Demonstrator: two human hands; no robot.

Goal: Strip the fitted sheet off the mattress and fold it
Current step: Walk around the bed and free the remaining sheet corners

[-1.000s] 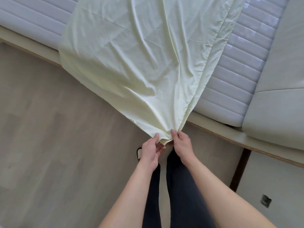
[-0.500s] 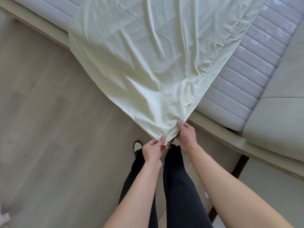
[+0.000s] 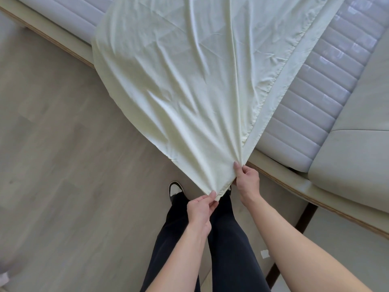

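A pale yellow-green sheet point(image 3: 179, 81) is stretched from the quilted grey mattress point(image 3: 328, 81) down over the bed's edge toward me, narrowing to a corner by my legs. My left hand point(image 3: 200, 209) pinches the tip of that corner between thumb and fingers. My right hand point(image 3: 246, 182) grips the sheet's hemmed edge a little higher and to the right, thumb on top of the cloth. The sheet is doubled over, and its hem runs diagonally up to the right across the mattress.
The bed's pale wooden frame point(image 3: 294, 182) runs diagonally from upper left to lower right, with a dark leg point(image 3: 303, 218) below it. A beige padded headboard point(image 3: 357, 144) lies at the right. Light wood floor point(image 3: 63, 165) spreads left. My legs and one shoe point(image 3: 175, 189) stand below the hands.
My hands have drawn apart along the corner: the right moved up and right on the hem, the left stayed at the tip. The view shifted, showing more of my legs and shoe.
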